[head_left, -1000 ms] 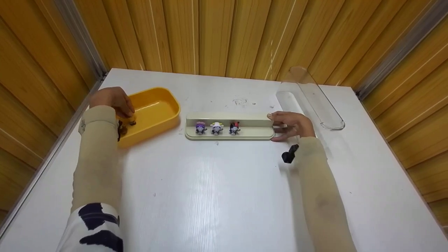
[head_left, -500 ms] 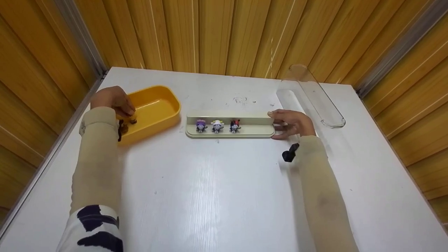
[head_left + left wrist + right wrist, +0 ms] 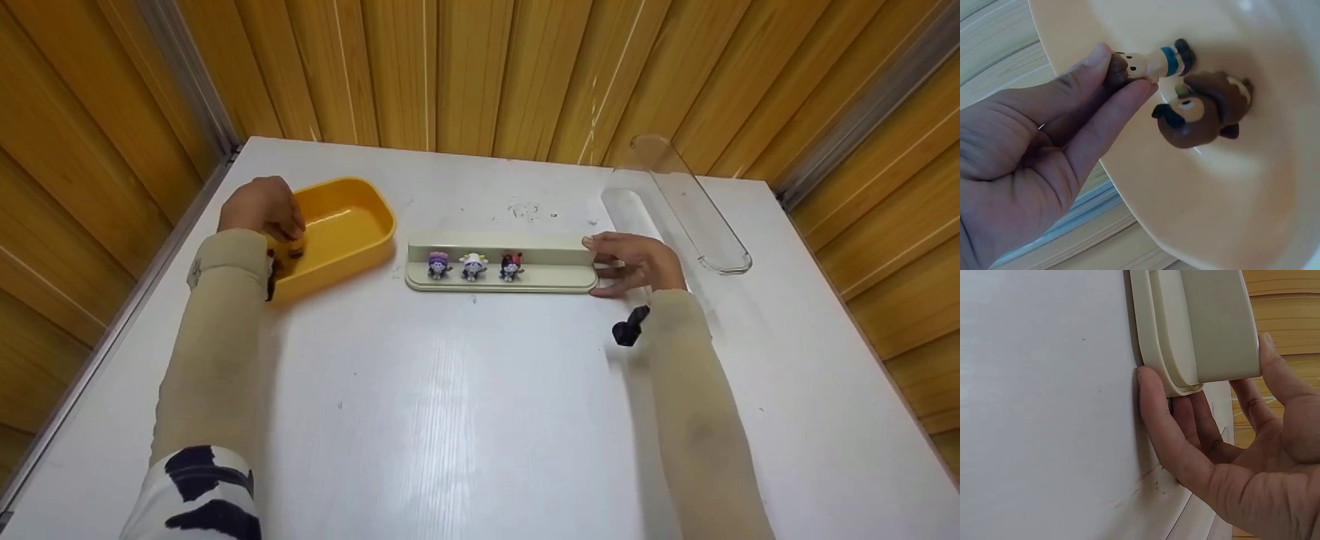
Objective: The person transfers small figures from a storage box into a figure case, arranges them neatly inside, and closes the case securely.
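My left hand [image 3: 262, 206] reaches over the left side of the yellow bin [image 3: 349, 217]. In the left wrist view, its thumb and fingers pinch a small brown-haired figurine [image 3: 1151, 64] by the head, its dark feet pointing away from the palm. Just below those feet lies a brown owl-like figurine [image 3: 1188, 126] in the bin. My right hand [image 3: 641, 262] grips the right end of the cream display stand [image 3: 555, 277], with fingers above and below its edge. Toward the stand's left side stand a purple-hatted figurine [image 3: 439, 265], a white-hatted one [image 3: 472, 266] and a red-and-black-hatted one [image 3: 511, 266].
A clear plastic cover [image 3: 697, 206] lies at the back right, behind my right hand. The white table [image 3: 450, 390] bears everything, with wooden panels [image 3: 465, 75] rising behind it and at both sides. A black piece [image 3: 630, 327] sticks out by my right wrist.
The head view has shifted slightly, so everything appears a little farther right. My left hand has moved slightly rightward over the bin with the figurine. My right hand keeps its grip on the stand.
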Demonstrator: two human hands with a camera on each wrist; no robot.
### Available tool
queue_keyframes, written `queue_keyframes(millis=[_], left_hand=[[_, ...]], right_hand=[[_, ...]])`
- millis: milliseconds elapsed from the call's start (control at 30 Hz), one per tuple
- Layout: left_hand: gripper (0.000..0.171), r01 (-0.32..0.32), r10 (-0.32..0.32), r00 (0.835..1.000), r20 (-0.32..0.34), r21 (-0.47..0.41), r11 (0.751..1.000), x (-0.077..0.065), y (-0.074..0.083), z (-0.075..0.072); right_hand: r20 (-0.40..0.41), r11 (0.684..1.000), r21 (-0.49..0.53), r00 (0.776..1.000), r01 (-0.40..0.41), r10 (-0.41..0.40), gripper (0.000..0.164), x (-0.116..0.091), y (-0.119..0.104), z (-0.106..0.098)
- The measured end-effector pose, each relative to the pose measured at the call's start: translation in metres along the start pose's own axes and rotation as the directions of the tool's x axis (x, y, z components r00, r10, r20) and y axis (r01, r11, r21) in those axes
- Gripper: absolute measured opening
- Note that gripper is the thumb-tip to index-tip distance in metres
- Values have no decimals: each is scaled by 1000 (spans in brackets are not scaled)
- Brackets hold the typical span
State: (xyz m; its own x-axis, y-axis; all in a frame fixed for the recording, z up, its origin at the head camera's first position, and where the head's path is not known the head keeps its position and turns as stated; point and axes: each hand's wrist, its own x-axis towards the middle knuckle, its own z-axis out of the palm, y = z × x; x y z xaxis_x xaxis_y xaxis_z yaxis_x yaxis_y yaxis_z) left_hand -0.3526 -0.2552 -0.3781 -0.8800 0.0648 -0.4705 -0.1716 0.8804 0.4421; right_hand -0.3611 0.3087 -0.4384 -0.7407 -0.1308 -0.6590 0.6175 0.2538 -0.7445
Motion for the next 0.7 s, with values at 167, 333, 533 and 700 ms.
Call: queue_keyframes(millis=[167,333,533,700], left_hand=[[14,-25,25,1000,-9,29,999,-2,16,2],[21,-95,96,995,-39,19,995,-12,24,8],[22,-248,251,954,-161,41,968,-31,46,9],[22,-343,339,922,-186,15,939,-41,70,13]], right_hand=[[-6,1000,-2,1000,-12,12,50,-1,-4,-2],[-23,1000,21,999,-24,24,49,-1,-6,5],[-14,1000,7,1000,2,-2,45,-3,-13,5],[-46,1000,4,999,-7,7,47,-4,-12,3]])
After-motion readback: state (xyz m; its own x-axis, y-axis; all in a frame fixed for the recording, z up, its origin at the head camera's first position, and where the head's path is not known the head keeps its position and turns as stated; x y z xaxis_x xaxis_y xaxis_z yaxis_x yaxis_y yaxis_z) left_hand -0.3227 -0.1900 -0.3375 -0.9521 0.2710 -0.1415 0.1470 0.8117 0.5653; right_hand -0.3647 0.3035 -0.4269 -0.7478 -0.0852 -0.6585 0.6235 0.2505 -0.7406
